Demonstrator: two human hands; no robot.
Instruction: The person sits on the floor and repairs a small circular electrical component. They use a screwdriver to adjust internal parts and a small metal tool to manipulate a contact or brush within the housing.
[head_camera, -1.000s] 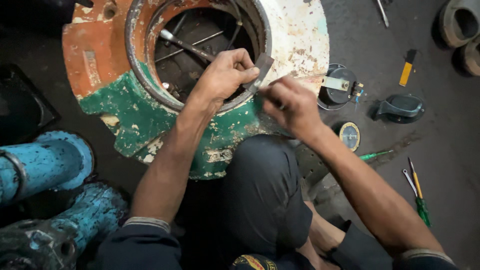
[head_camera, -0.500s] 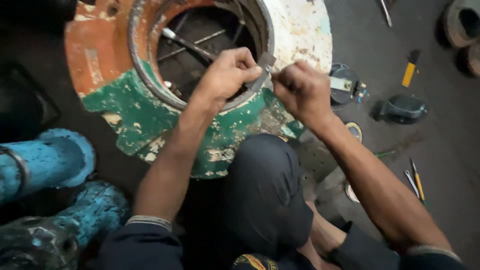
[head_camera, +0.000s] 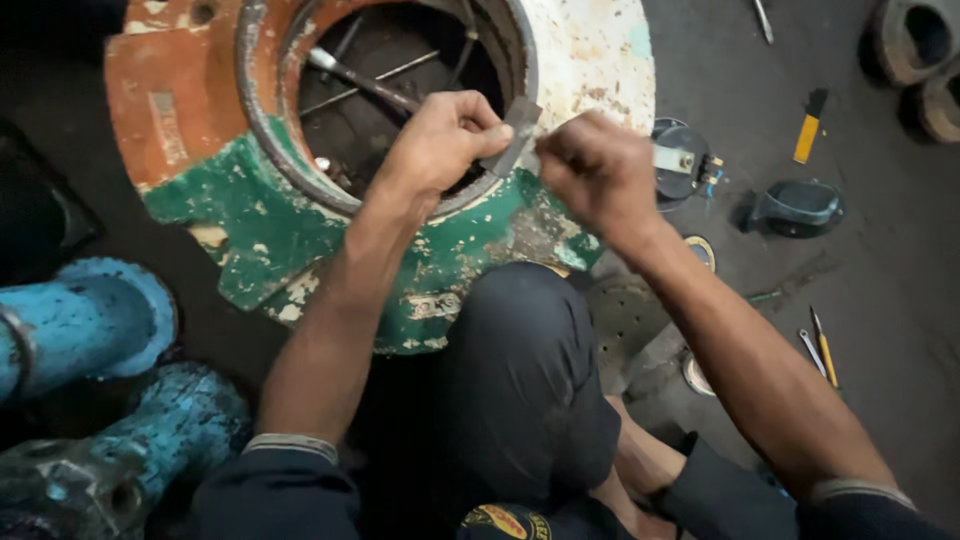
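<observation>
A large round metal casing (head_camera: 250, 215) with flaking green, orange and white paint lies on the floor in front of my knee. Its dark ring opening (head_camera: 400, 70) shows rods inside. My left hand (head_camera: 440, 140) rests over the ring's near rim and pinches a small grey strip (head_camera: 518, 128), perhaps abrasive paper. My right hand (head_camera: 600, 170) is fisted beside it, gripping the strip's other end. Both hands meet just above the rim.
Blue pipe flanges (head_camera: 90, 320) lie at the left. On the dark floor to the right lie a yellow-handled tool (head_camera: 808, 128), a dark cap (head_camera: 795, 208), a round black part (head_camera: 680, 160), screwdrivers (head_camera: 822, 345) and ring parts (head_camera: 920, 45).
The right hand has moved up from the casing's lower edge to the strip and closed on it. The left hand stays on the ring's rim. The view has shifted slightly.
</observation>
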